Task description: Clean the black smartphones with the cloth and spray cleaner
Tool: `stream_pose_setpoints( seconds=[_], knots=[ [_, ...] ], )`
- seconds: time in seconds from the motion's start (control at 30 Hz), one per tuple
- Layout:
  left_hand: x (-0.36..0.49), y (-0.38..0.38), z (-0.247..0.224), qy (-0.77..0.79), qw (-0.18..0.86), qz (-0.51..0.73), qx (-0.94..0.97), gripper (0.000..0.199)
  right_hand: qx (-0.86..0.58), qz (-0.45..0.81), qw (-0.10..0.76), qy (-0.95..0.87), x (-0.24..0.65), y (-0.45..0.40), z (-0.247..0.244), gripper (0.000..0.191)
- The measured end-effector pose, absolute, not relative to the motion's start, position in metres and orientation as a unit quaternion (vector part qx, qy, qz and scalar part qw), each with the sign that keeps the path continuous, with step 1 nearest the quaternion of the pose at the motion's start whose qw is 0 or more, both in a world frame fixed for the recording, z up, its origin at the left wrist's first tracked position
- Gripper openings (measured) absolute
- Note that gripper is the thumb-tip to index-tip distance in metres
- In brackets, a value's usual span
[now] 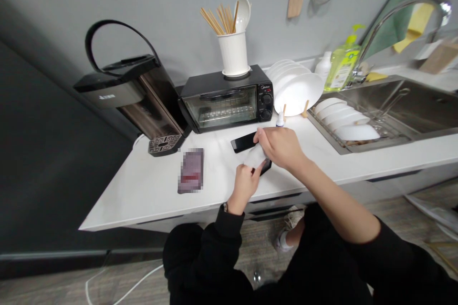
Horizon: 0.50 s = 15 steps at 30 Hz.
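My left hand (246, 183) is closed on the lower edge of a small white piece of cloth or tissue (255, 157). Over its upper right side, my right hand (284, 147) is closed, with bent fingertips pressed on the same white piece. A black flat object (265, 167) shows partly beneath the white piece, mostly covered by my hands. Just behind them a black phone-like slab (244, 143) lies on the counter. A small white bottle (280, 119) stands beyond my right hand, its lower part hidden. To the left lies a blurred purple-grey rectangular item (191, 170).
Along the wall stand a water dispenser (143, 100), a toaster oven (229, 105) with a utensil holder (233, 52) on top, and racked white plates (295, 90). At right is a sink (422, 109) with bowls (343, 121) and a green soap bottle (341, 66). The counter's front edge is near me.
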<state>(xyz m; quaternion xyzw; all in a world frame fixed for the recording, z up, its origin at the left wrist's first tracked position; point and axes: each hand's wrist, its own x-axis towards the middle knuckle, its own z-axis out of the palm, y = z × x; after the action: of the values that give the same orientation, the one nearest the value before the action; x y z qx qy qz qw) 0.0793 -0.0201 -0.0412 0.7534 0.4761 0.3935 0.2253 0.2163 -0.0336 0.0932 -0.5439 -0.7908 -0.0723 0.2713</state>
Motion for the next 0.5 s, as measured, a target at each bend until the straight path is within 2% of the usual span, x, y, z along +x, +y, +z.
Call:
stream_pose_setpoints(
  seconds=[0.07,0.2,0.33,0.4,0.5],
  knots=[
    [0.080,-0.020,-0.042,0.481,0.218,0.389,0.755,0.023,-0.541,-0.079,0.277,-0.790,0.217,-0.034,0.093,0.048],
    [0.080,-0.019,-0.047,0.516,0.206,0.383,0.738,0.018,-0.414,-0.121,0.263,-0.863,0.208,-0.038,0.090,0.043],
    [0.080,-0.020,-0.044,0.496,0.208,0.374,0.756,0.028,-0.552,-0.082,0.269,-0.785,0.213,-0.029,0.089,0.052],
    [0.079,-0.020,-0.041,0.478,0.187,0.384,0.767,0.030,-0.573,-0.075,0.279,-0.767,0.215,-0.028,0.088,0.052],
    [0.078,-0.021,-0.041,0.471,0.156,0.388,0.777,0.023,-0.454,-0.112,0.284,-0.837,0.211,-0.034,0.087,0.045]
  ],
)
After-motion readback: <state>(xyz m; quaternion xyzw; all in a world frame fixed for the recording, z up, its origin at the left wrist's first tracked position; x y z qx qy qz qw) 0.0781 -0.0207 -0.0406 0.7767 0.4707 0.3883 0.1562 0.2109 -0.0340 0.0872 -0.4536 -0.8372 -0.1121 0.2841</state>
